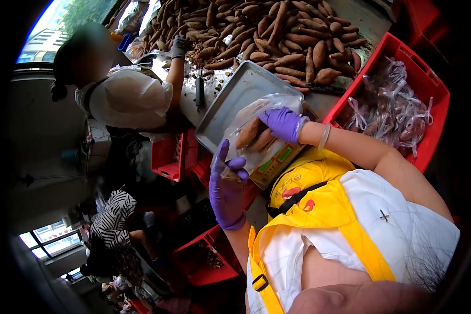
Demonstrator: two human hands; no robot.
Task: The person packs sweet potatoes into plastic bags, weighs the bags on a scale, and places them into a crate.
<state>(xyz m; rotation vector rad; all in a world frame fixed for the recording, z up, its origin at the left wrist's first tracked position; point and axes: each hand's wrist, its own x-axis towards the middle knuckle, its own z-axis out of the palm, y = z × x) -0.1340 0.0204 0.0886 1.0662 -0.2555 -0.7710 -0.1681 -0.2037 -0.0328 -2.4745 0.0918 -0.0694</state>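
A clear plastic bag (246, 112) with brown sweet potatoes (249, 133) inside lies over a grey metal tray (218, 102) and a scale with green displays (265, 166). My right hand (283, 124), in a purple glove, is closed on the bag's upper right part, against the potatoes. In a matching glove, my left hand (227, 191) is beside the bag's lower left end, fingers apart and one finger stretched out. A pale, shiny patch shows at its palm; what it is I cannot make out.
Loose sweet potatoes (293, 39) are heaped across the worktable. A red crate (438, 112) at the right holds tied bags. At the left a co-worker (128, 97) reaches a gloved hand (179, 47) to the heap, near a black-handled tool (199, 91). Red crates (165, 157) stand below.
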